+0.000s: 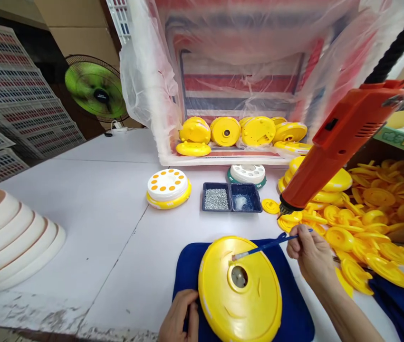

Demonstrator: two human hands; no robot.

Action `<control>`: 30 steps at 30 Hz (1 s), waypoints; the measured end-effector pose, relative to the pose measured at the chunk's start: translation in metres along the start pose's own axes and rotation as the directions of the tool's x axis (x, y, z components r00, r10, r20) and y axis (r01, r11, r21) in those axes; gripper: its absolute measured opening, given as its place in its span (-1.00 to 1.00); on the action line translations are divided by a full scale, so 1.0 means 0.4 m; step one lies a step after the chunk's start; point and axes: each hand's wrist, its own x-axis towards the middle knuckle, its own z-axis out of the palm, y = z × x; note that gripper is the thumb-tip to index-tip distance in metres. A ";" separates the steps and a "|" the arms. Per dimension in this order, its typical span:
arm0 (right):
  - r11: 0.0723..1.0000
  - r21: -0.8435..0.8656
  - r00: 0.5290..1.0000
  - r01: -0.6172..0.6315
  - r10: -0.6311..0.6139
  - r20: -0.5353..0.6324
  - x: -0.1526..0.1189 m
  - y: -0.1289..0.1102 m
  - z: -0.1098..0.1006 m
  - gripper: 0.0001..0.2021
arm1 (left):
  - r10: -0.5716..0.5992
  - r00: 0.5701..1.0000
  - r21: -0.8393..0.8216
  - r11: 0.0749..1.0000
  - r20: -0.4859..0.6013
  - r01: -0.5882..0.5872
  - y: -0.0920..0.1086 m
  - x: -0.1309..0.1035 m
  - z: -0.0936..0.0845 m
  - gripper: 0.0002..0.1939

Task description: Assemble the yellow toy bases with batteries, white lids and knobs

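Note:
A large yellow plastic disc [237, 313] lies tilted on a dark blue cloth [189, 256] in front of me. It has a round center hole with a greyish part inside, and curved slots around it. My left hand [180, 316] has its fingers curled against the disc's left edge. My right hand [311, 251] pinches the handle of a blue paintbrush [269, 244]. The brush tip touches the disc's upper surface, above the hole. Beyond the disc stands a dark two-part tray [216, 184], with small silvery screws [216, 199] on the left and a whitish grease-like substance [241, 203] on the right.
An orange electric screwdriver [341, 147] hangs at the right, over heaped yellow parts [362, 237]. A plastic-lined crate [223, 160] holds yellow discs. A white-and-yellow round piece [168, 187] sits left of the tray. Stacked cream bowls [13, 242] stand left; a green fan [95, 90] is behind.

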 end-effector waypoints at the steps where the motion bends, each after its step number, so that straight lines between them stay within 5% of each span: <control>1: 1.000 -0.008 1.000 0.006 -0.006 0.012 0.001 0.010 0.010 -0.61 | 0.010 1.000 -0.001 1.000 -0.001 -0.010 0.000 0.000 0.001 -0.78; 10: 0.994 -0.071 0.996 0.088 -0.089 -0.013 0.011 0.023 0.009 -0.64 | -0.018 1.000 -0.029 0.999 0.007 0.018 0.013 0.001 0.004 -0.78; 24: 0.999 -0.049 1.000 0.024 -0.023 0.022 -0.016 0.041 0.027 -0.63 | -0.023 0.999 0.014 1.000 -0.024 0.023 0.015 -0.002 0.006 -0.79; 30: 0.994 -0.018 0.986 0.104 -0.105 -0.127 0.000 -0.024 -0.056 -0.64 | -0.021 0.999 0.022 1.000 -0.027 0.022 0.015 0.002 0.005 -0.80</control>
